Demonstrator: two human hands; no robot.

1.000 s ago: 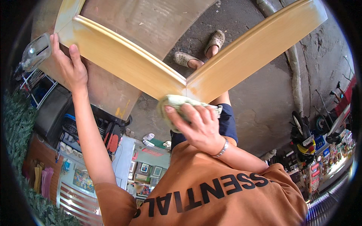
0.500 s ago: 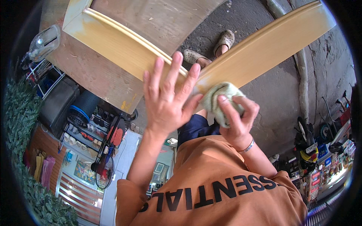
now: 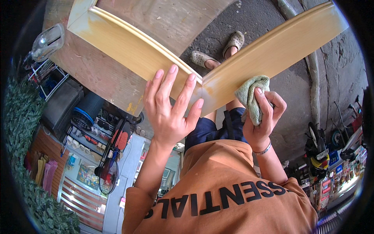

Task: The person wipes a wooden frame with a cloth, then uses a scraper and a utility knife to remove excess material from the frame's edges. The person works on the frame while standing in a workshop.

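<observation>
One brown shirt (image 3: 218, 163) bears black lettering. The left hand (image 3: 169, 117) is spread open, empty; the right hand (image 3: 261, 125) grips one green cloth (image 3: 251, 91) at the near edge of one wooden frame (image 3: 284, 48), contact unclear. Below are two clogs (image 3: 235, 41); farther, one yellow-and-black motorbike (image 3: 318, 163) with a printed plate (image 3: 322, 154).

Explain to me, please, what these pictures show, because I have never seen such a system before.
There is no machine here, only a person's two bare hands. The view comes from a wide camera worn on the head and looking down, so straight edges appear bent. A pale yellow wooden frame lies partly over a brown board, its near corner reaching past the board's edge. The right hand has a bunched green cloth in its grip. The left hand is spread open, holding nothing.
</observation>
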